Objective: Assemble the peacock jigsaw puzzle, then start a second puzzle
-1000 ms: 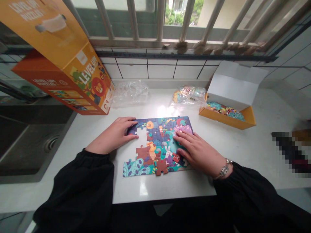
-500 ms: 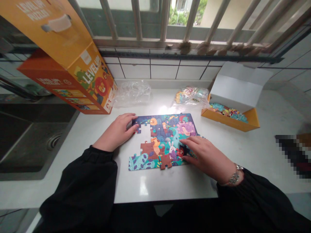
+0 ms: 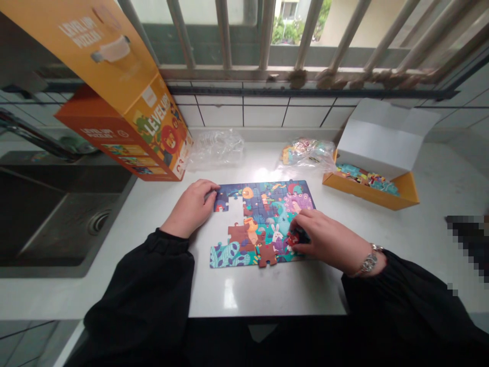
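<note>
A colourful animal puzzle lies on the white counter, with a gap at its left side. My left hand rests at the puzzle's upper left corner, fingers bent and slightly apart, holding nothing. Over the puzzle's right part, my right hand pinches a red and dark puzzle piece between thumb and fingers, beside the white rabbit picture. A loose brown piece lies on the puzzle's lower edge and overhangs it a little.
An open yellow box with puzzle pieces stands at the back right. Next to it lies a plastic bag of pieces. Clear crumpled plastic and a tall orange box are at the back left, near a dark sink.
The view has shifted, so everything appears a little further right. My right hand has closed on the red piece and tilted it up from the puzzle. My left hand stays at the corner.
</note>
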{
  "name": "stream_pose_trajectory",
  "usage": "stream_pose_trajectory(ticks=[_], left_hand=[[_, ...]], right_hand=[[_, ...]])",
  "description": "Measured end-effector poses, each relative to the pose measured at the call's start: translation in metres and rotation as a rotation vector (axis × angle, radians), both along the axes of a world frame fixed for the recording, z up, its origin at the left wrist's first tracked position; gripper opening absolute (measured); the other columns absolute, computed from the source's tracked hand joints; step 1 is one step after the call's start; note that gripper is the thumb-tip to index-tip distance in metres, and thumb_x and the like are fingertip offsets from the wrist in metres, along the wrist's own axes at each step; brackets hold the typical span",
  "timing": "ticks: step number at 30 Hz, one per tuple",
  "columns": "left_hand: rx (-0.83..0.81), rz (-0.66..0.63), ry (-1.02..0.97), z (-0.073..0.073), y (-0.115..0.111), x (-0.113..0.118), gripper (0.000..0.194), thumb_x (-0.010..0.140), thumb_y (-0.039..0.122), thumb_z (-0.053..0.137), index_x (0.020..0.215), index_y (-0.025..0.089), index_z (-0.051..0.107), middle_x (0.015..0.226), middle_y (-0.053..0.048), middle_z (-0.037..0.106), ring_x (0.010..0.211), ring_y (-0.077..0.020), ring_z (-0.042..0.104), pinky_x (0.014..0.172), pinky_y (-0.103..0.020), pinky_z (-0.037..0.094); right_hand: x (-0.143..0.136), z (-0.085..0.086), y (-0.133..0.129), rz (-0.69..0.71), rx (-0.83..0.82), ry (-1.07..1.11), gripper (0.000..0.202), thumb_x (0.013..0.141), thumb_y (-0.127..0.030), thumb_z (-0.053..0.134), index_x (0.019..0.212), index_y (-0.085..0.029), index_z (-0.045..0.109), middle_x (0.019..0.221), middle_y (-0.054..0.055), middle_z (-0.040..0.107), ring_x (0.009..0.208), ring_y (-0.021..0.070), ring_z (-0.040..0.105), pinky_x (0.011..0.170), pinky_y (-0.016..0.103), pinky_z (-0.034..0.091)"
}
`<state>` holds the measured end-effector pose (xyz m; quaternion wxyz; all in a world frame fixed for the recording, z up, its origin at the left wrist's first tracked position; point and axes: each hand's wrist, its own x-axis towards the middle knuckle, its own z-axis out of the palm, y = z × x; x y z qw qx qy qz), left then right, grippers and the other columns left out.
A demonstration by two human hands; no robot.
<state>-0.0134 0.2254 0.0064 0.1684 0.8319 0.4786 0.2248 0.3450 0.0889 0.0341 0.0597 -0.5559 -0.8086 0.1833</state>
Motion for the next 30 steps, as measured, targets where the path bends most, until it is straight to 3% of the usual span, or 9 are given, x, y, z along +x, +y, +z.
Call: stream_pose_trajectory(ticks=[4, 7, 11, 15, 19, 23, 27, 30], left_hand=[[0.001, 0.015, -0.021, 0.002, -0.001, 0.001, 0.027, 0.104, 0.034, 0.054, 0.112, 0.019, 0.075, 0.118, -0.012, 0.074, 0.116, -0.0285, 0.068, 0.11, -0.047, 0.054], [-0.001, -0.009, -0.071, 0.01, -0.006, 0.004, 0.026, 0.104, 0.04, 0.059, 0.109, 0.021, 0.077, 0.116, -0.009, 0.075, 0.112, -0.0268, 0.068, 0.105, -0.044, 0.054], [-0.191, -0.078, -0.221, 0.02, -0.018, 0.012, 0.034, 0.101, 0.052, 0.069, 0.116, 0.022, 0.078, 0.105, -0.005, 0.078, 0.083, -0.0186, 0.064, 0.078, -0.035, 0.054], [-0.444, -0.191, -0.401, 0.02, -0.033, 0.028, 0.044, 0.092, 0.05, 0.083, 0.123, 0.02, 0.076, 0.107, -0.006, 0.079, 0.075, -0.0141, 0.062, 0.072, -0.03, 0.053], [-0.603, -0.229, -0.537, 0.013, -0.045, 0.046, 0.042, 0.091, 0.042, 0.085, 0.123, 0.019, 0.072, 0.097, -0.005, 0.077, 0.081, -0.0159, 0.069, 0.073, -0.029, 0.055], [-0.685, -0.186, -0.584, 0.013, -0.047, 0.05, 0.037, 0.09, 0.044, 0.085, 0.114, 0.019, 0.072, 0.09, -0.003, 0.075, 0.08, -0.0162, 0.07, 0.073, -0.029, 0.056], [-0.675, -0.066, -0.473, 0.019, -0.038, 0.029, 0.04, 0.089, 0.051, 0.085, 0.11, 0.02, 0.073, 0.087, -0.003, 0.076, 0.076, -0.016, 0.07, 0.068, -0.027, 0.054], [-0.676, 0.026, -0.364, 0.022, -0.03, 0.003, 0.04, 0.089, 0.053, 0.084, 0.108, 0.02, 0.073, 0.079, -0.001, 0.074, 0.069, -0.0148, 0.066, 0.059, -0.023, 0.046]], right_hand=[[0.004, 0.003, 0.012, -0.034, -0.134, 0.108, 0.014, 0.087, -0.024, 0.084, 0.091, -0.024, 0.071, 0.089, 0.002, 0.073, 0.079, 0.02, 0.068, 0.069, 0.032, 0.053], [-0.002, 0.006, 0.026, -0.076, -0.249, 0.359, 0.014, 0.091, -0.036, 0.082, 0.093, -0.025, 0.074, 0.079, -0.002, 0.071, 0.07, 0.016, 0.065, 0.061, 0.028, 0.05], [-0.025, -0.003, 0.045, -0.168, -0.353, 0.839, 0.039, 0.089, -0.051, 0.084, 0.114, -0.022, 0.075, 0.095, 0.003, 0.078, 0.082, 0.0175, 0.074, 0.074, 0.033, 0.063], [-0.048, -0.024, 0.054, -0.176, -0.428, 1.096, 0.047, 0.083, -0.048, 0.09, 0.118, -0.021, 0.073, 0.106, 0.007, 0.08, 0.092, 0.0192, 0.077, 0.086, 0.038, 0.066], [-0.055, -0.037, 0.051, -0.149, -0.411, 1.081, 0.039, 0.087, -0.043, 0.088, 0.116, -0.022, 0.072, 0.102, 0.005, 0.079, 0.089, 0.0178, 0.076, 0.083, 0.035, 0.064], [-0.052, -0.033, 0.047, -0.126, -0.352, 1.012, 0.037, 0.09, -0.045, 0.084, 0.116, -0.023, 0.07, 0.098, 0.004, 0.078, 0.086, 0.0188, 0.074, 0.077, 0.035, 0.062], [-0.037, -0.026, 0.051, -0.304, -0.001, 0.716, 0.029, 0.1, -0.049, 0.071, 0.114, -0.024, 0.073, 0.093, 0.005, 0.077, 0.079, 0.0207, 0.071, 0.075, 0.038, 0.057], [-0.019, -0.028, 0.058, -0.432, 0.266, 0.422, 0.024, 0.1, -0.043, 0.066, 0.109, -0.022, 0.075, 0.096, 0.008, 0.077, 0.087, 0.026, 0.071, 0.085, 0.044, 0.056]])
